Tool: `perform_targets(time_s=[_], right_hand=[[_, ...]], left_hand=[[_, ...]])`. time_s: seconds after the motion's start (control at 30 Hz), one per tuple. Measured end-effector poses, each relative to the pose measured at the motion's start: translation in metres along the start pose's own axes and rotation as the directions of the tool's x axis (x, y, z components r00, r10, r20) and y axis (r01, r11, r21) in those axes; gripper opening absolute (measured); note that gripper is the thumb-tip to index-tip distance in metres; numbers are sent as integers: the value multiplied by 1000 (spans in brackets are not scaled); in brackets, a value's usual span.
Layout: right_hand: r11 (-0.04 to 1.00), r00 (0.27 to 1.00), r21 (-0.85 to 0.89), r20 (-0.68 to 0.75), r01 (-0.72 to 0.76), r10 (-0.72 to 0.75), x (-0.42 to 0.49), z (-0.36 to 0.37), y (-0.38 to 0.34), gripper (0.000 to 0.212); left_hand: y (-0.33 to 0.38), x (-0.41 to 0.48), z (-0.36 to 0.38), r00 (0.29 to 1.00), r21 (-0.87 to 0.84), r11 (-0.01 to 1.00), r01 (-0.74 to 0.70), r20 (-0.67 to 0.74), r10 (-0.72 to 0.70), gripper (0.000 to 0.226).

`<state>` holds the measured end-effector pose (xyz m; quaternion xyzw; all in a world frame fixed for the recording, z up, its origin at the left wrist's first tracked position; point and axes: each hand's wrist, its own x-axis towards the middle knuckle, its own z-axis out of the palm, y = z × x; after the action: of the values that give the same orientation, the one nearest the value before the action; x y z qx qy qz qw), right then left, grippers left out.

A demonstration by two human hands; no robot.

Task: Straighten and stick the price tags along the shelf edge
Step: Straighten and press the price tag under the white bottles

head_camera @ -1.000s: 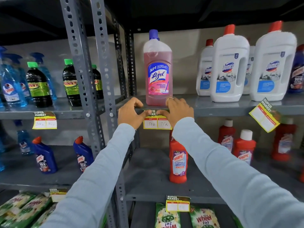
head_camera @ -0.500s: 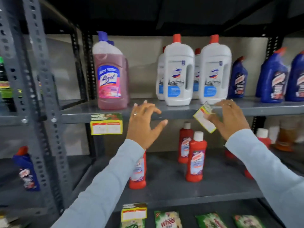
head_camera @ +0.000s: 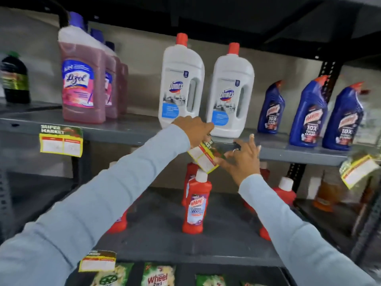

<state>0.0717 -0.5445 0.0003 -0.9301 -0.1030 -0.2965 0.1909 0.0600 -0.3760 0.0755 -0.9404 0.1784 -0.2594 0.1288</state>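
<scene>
A yellow and red price tag (head_camera: pixel 203 158) hangs crooked from the grey shelf edge (head_camera: pixel 123 134), below the white Domex bottles (head_camera: pixel 181 87). My left hand (head_camera: pixel 193 131) grips the tag's top corner against the shelf edge, fingers curled. From the right, my right hand (head_camera: pixel 241 161) pinches the tag's lower right side with thumb and forefinger, its other fingers spread. Further left, a second tag (head_camera: pixel 61 142) sits straight under the pink Lizol bottles (head_camera: pixel 81 83). At the far right a third tag (head_camera: pixel 356 170) hangs tilted.
Blue Harpic bottles (head_camera: pixel 309 112) stand on the upper shelf at the right. Red Harpic bottles (head_camera: pixel 195 203) stand on the middle shelf under the hands. Another tag (head_camera: pixel 98 263) sits on the lower shelf edge above detergent packets (head_camera: pixel 158 275).
The view has shifted right from the Lizol tag to the Domex tag. My left hand has crossed over and taken the crooked tag's top; my right hand stays on its side.
</scene>
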Motion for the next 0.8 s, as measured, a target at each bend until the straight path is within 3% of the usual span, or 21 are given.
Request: perform_targets(time_s=[0.17,0.3,0.53,0.67,0.8], right_hand=[[1000,999,-5,-27,22,-22,9,-6,3,33],[986,988,-75,20,152,-151,8,-11,8,24],[903,951,-297,88,310,-298,-1,0,22,23],[961,966,-101,35,259,-256,10,-10,21,18],[980,978,35,75,194,-197,22,-23,13,28]], left_hand=[[6,-2,2,998,-103,993,63,13,-62,18],[-4,-24,33,999,-342,939,34,-4,-38,13],[15,-44,76,970,-388,916,99,-167,-176,12],[5,-43,68,945,-596,795,114,-182,-271,8],[-4,-39,46,947,-702,699,138,-112,-300,9]])
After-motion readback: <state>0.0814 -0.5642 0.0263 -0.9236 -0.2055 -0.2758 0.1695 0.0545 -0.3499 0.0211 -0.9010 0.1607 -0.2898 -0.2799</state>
